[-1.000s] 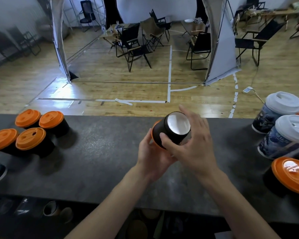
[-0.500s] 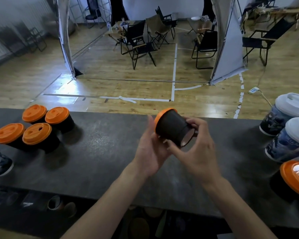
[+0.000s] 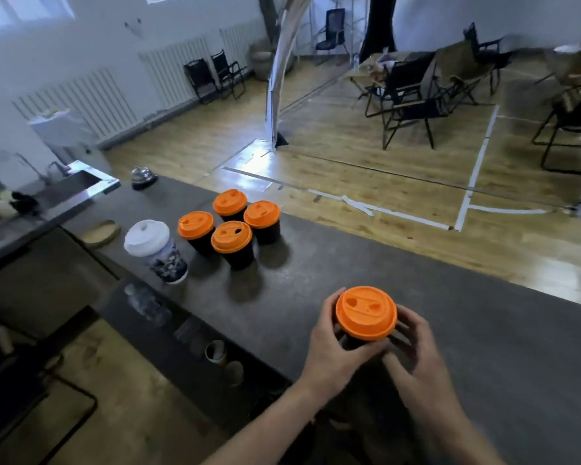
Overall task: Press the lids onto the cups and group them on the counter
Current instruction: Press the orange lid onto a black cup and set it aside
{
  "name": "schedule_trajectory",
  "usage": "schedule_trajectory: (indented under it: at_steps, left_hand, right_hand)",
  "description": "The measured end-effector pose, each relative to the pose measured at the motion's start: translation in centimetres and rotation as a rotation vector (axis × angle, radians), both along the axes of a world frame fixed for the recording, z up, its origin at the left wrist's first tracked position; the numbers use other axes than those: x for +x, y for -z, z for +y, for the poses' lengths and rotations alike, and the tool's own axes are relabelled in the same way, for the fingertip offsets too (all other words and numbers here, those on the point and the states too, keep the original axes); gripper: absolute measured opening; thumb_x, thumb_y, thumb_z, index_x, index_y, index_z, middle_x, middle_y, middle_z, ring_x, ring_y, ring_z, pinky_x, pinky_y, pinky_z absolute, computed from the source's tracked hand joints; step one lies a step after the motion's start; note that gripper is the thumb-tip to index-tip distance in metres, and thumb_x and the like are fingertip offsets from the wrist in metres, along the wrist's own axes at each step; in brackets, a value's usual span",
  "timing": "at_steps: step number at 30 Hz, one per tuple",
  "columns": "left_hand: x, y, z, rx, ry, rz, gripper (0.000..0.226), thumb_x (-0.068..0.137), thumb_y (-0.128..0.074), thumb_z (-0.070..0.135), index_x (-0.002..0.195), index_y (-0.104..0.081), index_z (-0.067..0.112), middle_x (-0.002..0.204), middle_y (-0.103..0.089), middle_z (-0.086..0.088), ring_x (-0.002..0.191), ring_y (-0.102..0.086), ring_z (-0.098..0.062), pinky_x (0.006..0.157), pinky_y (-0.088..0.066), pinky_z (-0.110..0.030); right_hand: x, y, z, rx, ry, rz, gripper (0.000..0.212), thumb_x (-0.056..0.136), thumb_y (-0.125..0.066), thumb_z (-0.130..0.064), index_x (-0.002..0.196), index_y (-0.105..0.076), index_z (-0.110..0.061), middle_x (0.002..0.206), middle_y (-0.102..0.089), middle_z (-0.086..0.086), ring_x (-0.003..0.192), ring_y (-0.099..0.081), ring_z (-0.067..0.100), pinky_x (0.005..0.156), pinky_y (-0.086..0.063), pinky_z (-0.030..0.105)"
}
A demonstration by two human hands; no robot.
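A black cup with an orange lid [image 3: 366, 312] stands upright between both hands over the dark counter [image 3: 316, 273]. My left hand [image 3: 332, 347] curls round the cup's left side, and my right hand [image 3: 413, 350] wraps its right side; the cup body is mostly hidden by the fingers. Further left on the counter stands a group of several black cups with orange lids [image 3: 231, 236], close together. Beside that group is a patterned cup with a white lid [image 3: 155, 250].
A round coaster-like pad [image 3: 102, 231] and a small metal bell [image 3: 144, 177] lie on the counter's far left end, near a sink [image 3: 78, 186]. Shelves with cups run under the counter's near edge. Folding chairs stand on the wooden floor beyond.
The cup, held tilted on its side before, is now upright with its lid facing up. My view has swung left, so the white-lidded cups at the right have left the frame.
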State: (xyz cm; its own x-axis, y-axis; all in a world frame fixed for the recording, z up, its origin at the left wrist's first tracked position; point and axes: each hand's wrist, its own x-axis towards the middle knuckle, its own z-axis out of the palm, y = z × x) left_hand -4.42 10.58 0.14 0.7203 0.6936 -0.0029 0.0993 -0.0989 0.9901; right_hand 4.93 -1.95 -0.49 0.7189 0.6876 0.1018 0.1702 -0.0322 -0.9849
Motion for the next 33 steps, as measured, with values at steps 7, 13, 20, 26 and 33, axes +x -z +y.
schedule_trajectory:
  at_steps: [7, 13, 20, 26, 33]
  left_hand:
    - [-8.0, 0.5, 7.1, 0.109, -0.469, -0.019, 0.093, 0.064, -0.095, 0.04, 0.143, -0.045, 0.035, 0.142, -0.052, 0.013, 0.135, -0.051, -0.006, 0.112, -0.045, -0.036]
    - [-12.5, 0.2, 14.7, 0.199, -0.719, 0.066, 0.092, 0.068, -0.092, 0.031, 0.145, -0.043, 0.024, 0.143, -0.049, 0.003, 0.135, -0.048, -0.011, 0.114, -0.043, -0.041]
    - [-12.9, 1.1, 19.2, 0.214, -0.743, 0.133, 0.091, 0.077, -0.088, 0.016, 0.152, -0.037, 0.016, 0.151, -0.044, -0.005, 0.142, -0.04, -0.02, 0.113, -0.034, -0.032]
    - [-13.0, 2.5, 20.5, 0.187, -0.687, 0.169, 0.093, 0.078, -0.086, 0.014, 0.154, -0.033, 0.019, 0.155, -0.043, -0.004, 0.146, -0.039, -0.021, 0.119, -0.035, -0.05]
    - [-13.2, 2.2, 15.3, 0.063, -0.826, -0.027, 0.059, 0.085, -0.079, 0.013, 0.131, -0.046, 0.029, 0.134, -0.056, -0.002, 0.124, -0.057, -0.014, 0.107, -0.047, -0.028]
  right_hand:
    - [-5.5, -0.7, 10.0, -0.001, -0.32, 0.223, 0.055, 0.098, -0.054, 0.009, 0.136, -0.056, -0.031, 0.135, -0.065, -0.019, 0.131, -0.056, 0.003, 0.114, -0.045, 0.035]
    - [-9.6, -1.3, 19.4, -0.046, -0.546, 0.327, 0.048, 0.104, -0.053, -0.005, 0.15, -0.046, -0.017, 0.145, -0.058, -0.002, 0.134, -0.054, 0.005, 0.118, -0.041, 0.036]
    - [-10.9, -1.3, 24.9, -0.087, -0.546, 0.362, 0.049, 0.104, -0.052, -0.005, 0.149, -0.045, -0.024, 0.147, -0.054, -0.005, 0.136, -0.049, 0.002, 0.114, -0.041, 0.022]
    - [-10.8, -0.9, 26.2, -0.105, -0.512, 0.355, 0.047, 0.103, -0.053, -0.004, 0.142, -0.046, -0.03, 0.139, -0.055, -0.015, 0.127, -0.05, -0.009, 0.108, -0.042, 0.013]
    - [-8.1, -0.2, 21.5, -0.131, -0.404, 0.33, 0.046, 0.106, -0.054, -0.017, 0.149, -0.048, -0.03, 0.147, -0.054, -0.012, 0.135, -0.049, -0.003, 0.115, -0.042, 0.028]
